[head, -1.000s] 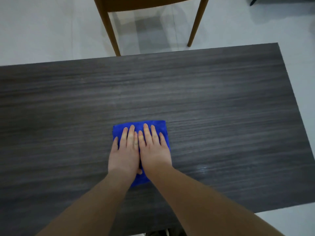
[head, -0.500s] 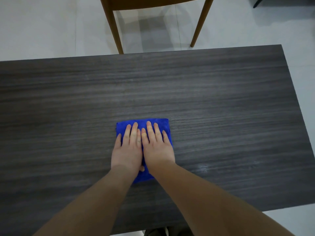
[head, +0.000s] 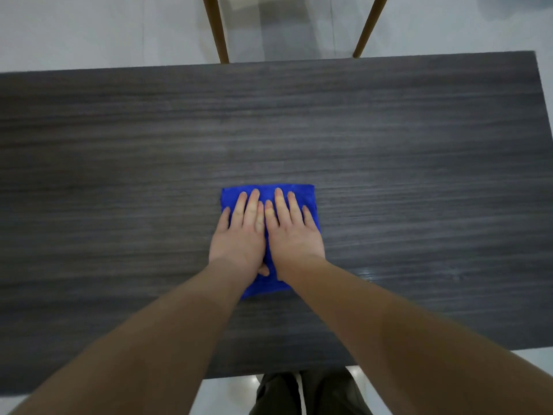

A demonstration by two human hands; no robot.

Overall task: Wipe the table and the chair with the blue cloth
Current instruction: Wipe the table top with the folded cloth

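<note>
A folded blue cloth lies flat on the dark wood-grain table, near its middle. My left hand and my right hand press side by side on the cloth, palms down, fingers straight and pointing away from me. Most of the cloth is hidden under the hands; its far edge and a near corner show. Beyond the table's far edge stand two brown wooden legs of the chair; its seat is out of view.
Pale tiled floor surrounds the table. The table's right edge and near edge are in view. My dark trousers show below the near edge.
Both hands slid the cloth a little away from me and to the right across the table. The view has tipped down, so less of the chair shows.
</note>
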